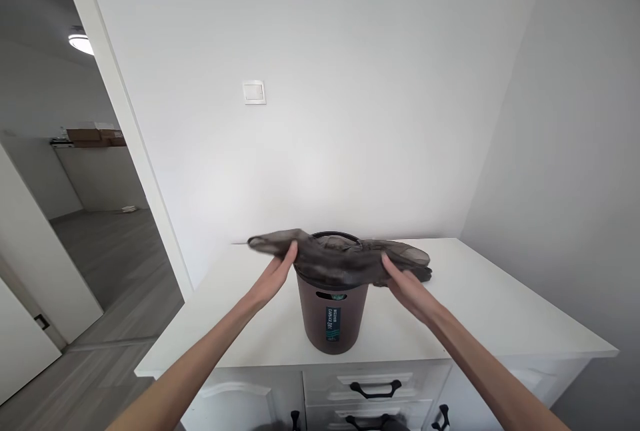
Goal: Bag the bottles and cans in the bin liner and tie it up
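Head view: my left hand (277,273) and right hand (406,286) pinch dark bag (340,266), long axis left-right across upright bin (333,319).

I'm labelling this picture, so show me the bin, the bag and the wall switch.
Bin (351,318): head view, on its outer front wall, right of centre.
Bag (340,266): head view, on its dark, bunched front part.
Wall switch (255,92): head view, on the middle of its button.

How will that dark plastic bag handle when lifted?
The dark bag looks floppy, creasing between the left hand and right hand. Its see-through ends suggest thin film, probably very light. Loose folds over the bin might snag.
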Action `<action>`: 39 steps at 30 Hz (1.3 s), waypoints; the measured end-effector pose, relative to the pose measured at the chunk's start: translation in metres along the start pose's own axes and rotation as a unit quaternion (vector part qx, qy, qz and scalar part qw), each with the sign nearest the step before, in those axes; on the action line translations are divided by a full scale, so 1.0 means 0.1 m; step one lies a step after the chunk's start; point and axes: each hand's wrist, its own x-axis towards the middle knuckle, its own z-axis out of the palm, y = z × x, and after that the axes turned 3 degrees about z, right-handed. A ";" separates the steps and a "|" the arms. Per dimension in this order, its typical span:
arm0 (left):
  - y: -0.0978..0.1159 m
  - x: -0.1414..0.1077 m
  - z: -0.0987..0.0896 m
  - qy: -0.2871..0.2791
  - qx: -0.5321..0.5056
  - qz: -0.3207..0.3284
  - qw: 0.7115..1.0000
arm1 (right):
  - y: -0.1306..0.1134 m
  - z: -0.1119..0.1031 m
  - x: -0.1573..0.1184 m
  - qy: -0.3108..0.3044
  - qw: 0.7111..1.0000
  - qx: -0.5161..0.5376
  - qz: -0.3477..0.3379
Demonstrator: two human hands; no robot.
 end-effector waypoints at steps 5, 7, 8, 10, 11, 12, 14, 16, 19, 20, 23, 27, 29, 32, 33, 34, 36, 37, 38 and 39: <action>0.48 0.30 0.23 0.143 -0.162 0.007 0.976 | -0.44 0.17 0.50 -0.009 0.998 0.059 -0.015; 0.58 0.37 0.28 0.172 -0.283 0.013 0.944 | -0.51 0.22 0.60 -0.033 0.989 0.132 -0.052; 0.63 0.40 0.30 0.177 -0.343 0.015 0.922 | -0.53 0.25 0.63 -0.046 0.983 0.169 -0.063; 0.72 0.41 0.33 0.174 -0.437 0.013 0.882 | -0.54 0.31 0.66 -0.059 0.969 0.231 -0.069; 0.75 0.41 0.34 0.171 -0.468 0.010 0.867 | -0.53 0.34 0.66 -0.059 0.963 0.252 -0.072; 0.77 0.40 0.35 0.164 -0.486 0.008 0.859 | -0.53 0.37 0.66 -0.059 0.960 0.262 -0.075; 0.79 0.38 0.37 0.135 -0.486 0.007 0.864 | -0.53 0.43 0.66 -0.066 0.964 0.243 -0.084; 0.79 0.35 0.38 0.102 -0.451 0.004 0.887 | -0.54 0.49 0.67 -0.076 0.978 0.171 -0.088; 0.78 0.32 0.40 0.053 -0.403 0.024 0.914 | -0.57 0.63 0.71 -0.086 0.991 -0.029 -0.097; 0.78 0.31 0.41 0.042 -0.385 0.037 0.921 | -0.58 0.68 0.72 -0.091 0.983 -0.117 -0.111; 0.76 0.27 0.44 0.034 -0.260 0.057 0.963 | -0.61 0.83 0.69 -0.122 0.909 -0.363 -0.164; 0.68 0.20 0.49 0.043 -0.091 0.043 0.994 | -0.66 0.91 0.56 -0.161 0.855 -0.454 -0.194; 0.63 0.19 0.50 0.075 -0.086 0.043 0.992 | -0.69 0.89 0.49 -0.189 0.884 -0.390 -0.173; 0.59 0.20 0.49 0.119 -0.099 0.045 0.987 | -0.73 0.82 0.44 -0.234 0.941 -0.229 -0.080; 0.59 0.21 0.47 0.120 -0.102 0.044 0.987 | -0.74 0.80 0.43 -0.233 0.955 -0.174 -0.055; 0.59 0.21 0.44 0.114 -0.108 0.046 0.987 | -0.74 0.79 0.44 -0.219 0.967 -0.124 -0.043; 0.63 0.20 0.38 0.088 -0.115 0.062 0.987 | -0.73 0.79 0.47 -0.172 0.983 -0.053 -0.040; 0.66 0.19 0.34 0.073 -0.103 0.075 0.989 | -0.72 0.80 0.50 -0.150 0.987 -0.032 -0.041; 0.69 0.17 0.30 0.061 -0.075 0.091 0.991 | -0.71 0.82 0.52 -0.134 0.990 -0.019 -0.040; 0.74 0.16 0.27 0.056 -0.034 0.112 0.992 | -0.70 0.84 0.55 -0.124 0.991 -0.013 -0.037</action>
